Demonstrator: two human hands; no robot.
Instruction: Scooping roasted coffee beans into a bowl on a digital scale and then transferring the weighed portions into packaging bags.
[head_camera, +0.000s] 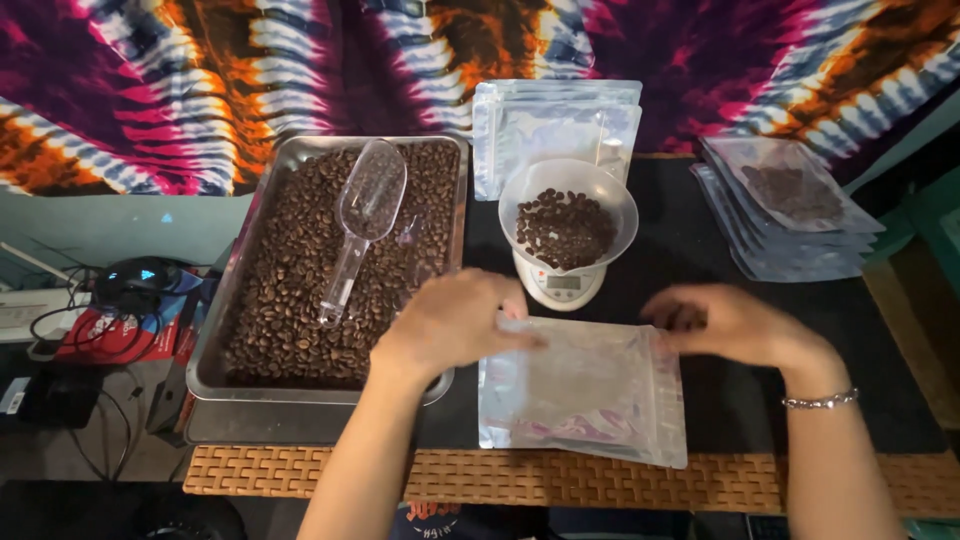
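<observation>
Left hand (452, 322) and right hand (735, 322) pinching the top corners of the flat clear plastic zip pouch (585, 395) on the dark bench (720, 400): best pulled evenly apart, mouth kept facing the white scale bowl of coffee beans (567, 222).

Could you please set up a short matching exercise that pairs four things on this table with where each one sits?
Things:
1. clear scoop
2. white bowl
3. empty pouch
4. stack of filled pouches

Places:
A. at the far right of the table
B. lying on the beans in the metal tray
C. under both hands, at the near edge
D. on top of the small scale

Pairs: 1-B, 2-D, 3-C, 4-A
</observation>
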